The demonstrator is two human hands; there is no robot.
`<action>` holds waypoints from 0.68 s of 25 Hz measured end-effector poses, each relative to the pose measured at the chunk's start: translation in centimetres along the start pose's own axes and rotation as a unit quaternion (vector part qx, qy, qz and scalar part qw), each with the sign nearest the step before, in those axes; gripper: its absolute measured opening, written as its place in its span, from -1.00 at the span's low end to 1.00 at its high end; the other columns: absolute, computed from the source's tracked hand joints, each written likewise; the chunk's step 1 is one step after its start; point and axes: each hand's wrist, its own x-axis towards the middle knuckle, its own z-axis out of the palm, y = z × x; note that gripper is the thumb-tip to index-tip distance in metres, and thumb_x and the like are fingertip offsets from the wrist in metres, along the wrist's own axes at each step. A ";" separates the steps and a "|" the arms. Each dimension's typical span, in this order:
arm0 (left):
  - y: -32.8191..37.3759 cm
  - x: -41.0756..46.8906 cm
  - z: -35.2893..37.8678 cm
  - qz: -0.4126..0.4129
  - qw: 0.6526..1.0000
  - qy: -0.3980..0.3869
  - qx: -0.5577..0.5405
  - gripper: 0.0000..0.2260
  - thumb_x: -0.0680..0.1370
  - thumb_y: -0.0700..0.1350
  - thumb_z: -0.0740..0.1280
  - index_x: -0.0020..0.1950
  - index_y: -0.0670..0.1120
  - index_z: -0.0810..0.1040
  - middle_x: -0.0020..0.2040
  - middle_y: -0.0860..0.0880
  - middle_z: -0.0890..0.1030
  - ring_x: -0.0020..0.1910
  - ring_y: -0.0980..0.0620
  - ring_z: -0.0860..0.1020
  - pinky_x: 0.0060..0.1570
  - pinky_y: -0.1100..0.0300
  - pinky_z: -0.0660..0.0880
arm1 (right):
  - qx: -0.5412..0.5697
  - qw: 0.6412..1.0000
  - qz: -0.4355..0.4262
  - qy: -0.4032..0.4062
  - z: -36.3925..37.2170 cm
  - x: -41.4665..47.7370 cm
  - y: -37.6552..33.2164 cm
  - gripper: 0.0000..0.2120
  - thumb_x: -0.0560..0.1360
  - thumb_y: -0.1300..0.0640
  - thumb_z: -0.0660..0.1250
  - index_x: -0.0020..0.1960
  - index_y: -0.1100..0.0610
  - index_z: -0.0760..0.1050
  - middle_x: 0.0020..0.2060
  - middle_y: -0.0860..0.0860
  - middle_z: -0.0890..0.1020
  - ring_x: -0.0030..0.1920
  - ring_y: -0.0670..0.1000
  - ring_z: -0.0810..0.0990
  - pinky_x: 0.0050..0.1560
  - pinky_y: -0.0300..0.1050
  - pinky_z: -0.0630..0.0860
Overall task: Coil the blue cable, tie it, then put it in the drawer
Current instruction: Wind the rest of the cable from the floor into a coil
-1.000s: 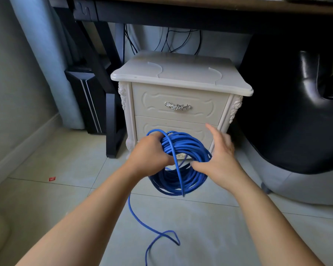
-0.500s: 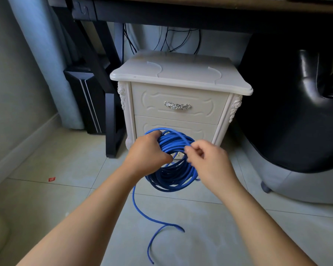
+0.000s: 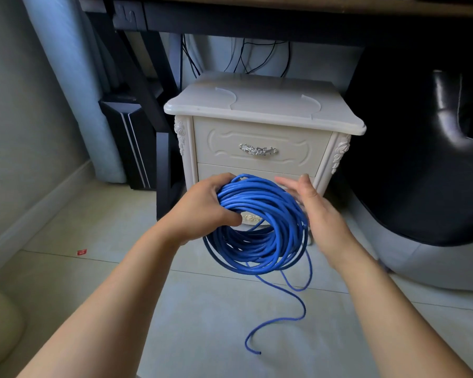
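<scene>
your left hand (image 3: 202,211) clamps the blue cable (image 3: 257,203) at ten o'clock so loops can't spill; your right hand (image 3: 318,214), fingers straight, flanks three o'clock.

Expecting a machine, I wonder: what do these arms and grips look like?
They are a person's bare forearms, no sleeves in view. The left grip and right grip are bare hands: no gloves, watch or bracelet; no rings show, though the right is blurred.
</scene>
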 end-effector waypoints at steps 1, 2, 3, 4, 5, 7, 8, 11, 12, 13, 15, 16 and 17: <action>0.0 0.0 0.0 -0.002 1.000 0.004 -0.014 -0.67 0.22 -0.24 0.41 -0.09 0.07 0.57 -0.33 0.05 0.54 -0.36 0.05 0.49 -0.25 0.08 0.48 | 0.024 0.999 0.011 -0.026 0.2 -0.1 0.1 -0.44 0.45 -0.39 0.08 0.31 -0.16 0.49 0.18 -0.29 0.60 0.24 -0.28 0.52 0.27 -0.28 0.37; -0.1 0.0 0.0 -0.006 0.999 0.013 -0.033 -0.67 0.22 -0.25 0.41 -0.10 0.07 0.58 -0.32 0.03 0.55 -0.34 0.04 0.49 -0.23 0.08 0.47 | 0.035 0.999 0.012 -0.039 0.4 -0.2 0.5 -0.43 0.45 -0.41 0.16 0.35 -0.15 0.45 0.20 -0.29 0.59 0.26 -0.27 0.51 0.28 -0.28 0.37; -0.1 0.0 0.0 -0.011 0.998 0.022 -0.056 -0.67 0.22 -0.27 0.41 -0.10 0.06 0.59 -0.30 0.01 0.55 -0.33 0.03 0.49 -0.22 0.08 0.46 | 0.038 0.998 0.008 -0.045 0.5 -0.2 0.8 -0.38 0.43 -0.40 0.26 0.40 -0.14 0.40 0.24 -0.28 0.56 0.28 -0.27 0.49 0.30 -0.27 0.37; -0.2 0.0 -0.1 -0.016 0.996 0.030 -0.079 -0.66 0.22 -0.28 0.41 -0.10 0.06 0.60 -0.29 -0.01 0.55 -0.32 0.02 0.49 -0.20 0.08 0.45 | 0.045 0.998 0.005 -0.049 0.6 -0.3 1.1 -0.31 0.37 -0.34 0.35 0.44 -0.13 0.35 0.26 -0.28 0.54 0.28 -0.29 0.48 0.30 -0.27 0.37; -0.2 0.0 -0.1 -0.021 0.994 0.037 -0.099 -0.67 0.22 -0.29 0.40 -0.10 0.05 0.61 -0.29 -0.03 0.54 -0.31 0.01 0.48 -0.19 0.09 0.44 | 0.055 0.997 0.002 -0.052 0.8 -0.2 1.2 -0.22 0.31 -0.27 0.43 0.47 -0.13 0.29 0.27 -0.28 0.53 0.27 -0.30 0.49 0.28 -0.27 0.38; -0.2 0.1 -0.1 -0.031 0.990 0.052 -0.128 -0.68 0.22 -0.29 0.40 -0.10 0.01 0.61 -0.29 -0.06 0.52 -0.30 -0.01 0.46 -0.17 0.08 0.42 | 0.068 0.996 0.004 -0.056 1.0 0.0 1.5 -0.10 0.24 -0.12 0.53 0.49 -0.16 0.21 0.25 -0.28 0.54 0.23 -0.31 0.51 0.21 -0.28 0.41; -0.1 0.2 0.0 -0.034 0.988 0.060 -0.139 -0.68 0.21 -0.28 0.39 -0.09 -0.02 0.61 -0.29 -0.07 0.52 -0.30 -0.02 0.46 -0.17 0.07 0.42 | 0.071 0.996 0.005 -0.060 1.1 0.0 1.6 -0.08 0.23 -0.05 0.55 0.49 -0.18 0.19 0.23 -0.27 0.56 0.22 -0.29 0.53 0.19 -0.28 0.43; 0.1 0.2 0.2 -0.037 0.981 0.079 -0.173 -0.66 0.21 -0.30 0.39 -0.04 -0.09 0.61 -0.28 -0.07 0.52 -0.28 -0.03 0.47 -0.18 0.06 0.42 | 0.061 0.997 0.006 -0.047 1.1 0.1 1.8 -0.12 0.23 0.09 0.52 0.47 -0.17 0.22 0.14 -0.18 0.62 0.14 -0.21 0.60 0.20 -0.21 0.46; 0.2 0.2 0.3 -0.036 0.980 0.079 -0.180 -0.65 0.20 -0.31 0.39 -0.03 -0.11 0.61 -0.28 -0.07 0.52 -0.28 -0.03 0.46 -0.18 0.06 0.42 | 0.049 0.998 0.008 -0.026 1.1 0.2 1.8 -0.19 0.21 0.10 0.51 0.41 -0.15 0.30 0.08 -0.14 0.64 0.09 -0.16 0.62 0.20 -0.16 0.48; 0.2 0.2 0.5 -0.035 0.979 0.076 -0.187 -0.64 0.20 -0.31 0.38 -0.02 -0.12 0.60 -0.28 -0.07 0.52 -0.27 -0.02 0.46 -0.18 0.06 0.41 | 0.042 0.999 0.012 0.002 1.2 0.3 1.8 -0.29 0.19 0.11 0.50 0.31 -0.13 0.40 -0.01 -0.11 0.65 0.02 -0.12 0.63 0.18 -0.08 0.52; 0.4 0.2 0.9 -0.033 0.976 0.069 -0.202 -0.68 0.21 -0.32 0.37 -0.06 -0.11 0.60 -0.28 -0.05 0.50 -0.28 -0.01 0.45 -0.20 0.09 0.41 | 0.072 0.996 0.023 0.037 1.2 0.6 1.9 -0.48 0.18 0.16 0.48 0.13 -0.03 0.49 -0.18 -0.06 0.63 -0.09 -0.03 0.63 0.15 0.07 0.54; 0.6 0.2 1.2 -0.031 0.975 0.061 -0.211 -0.71 0.22 -0.32 0.37 -0.10 -0.09 0.58 -0.29 -0.05 0.49 -0.29 0.00 0.45 -0.21 0.10 0.41 | 0.102 0.994 0.029 0.038 1.1 0.7 2.0 -0.52 0.19 0.19 0.47 0.09 0.02 0.51 -0.20 -0.03 0.62 -0.09 0.02 0.64 0.15 0.11 0.54; 0.6 0.2 1.4 -0.031 0.974 0.050 -0.217 -0.72 0.23 -0.32 0.37 -0.11 -0.08 0.56 -0.29 -0.04 0.49 -0.29 0.01 0.46 -0.21 0.11 0.41 | 0.124 0.991 0.033 0.042 1.0 0.7 2.1 -0.54 0.19 0.21 0.47 0.08 0.04 0.52 -0.19 -0.02 0.63 -0.09 0.05 0.64 0.14 0.12 0.55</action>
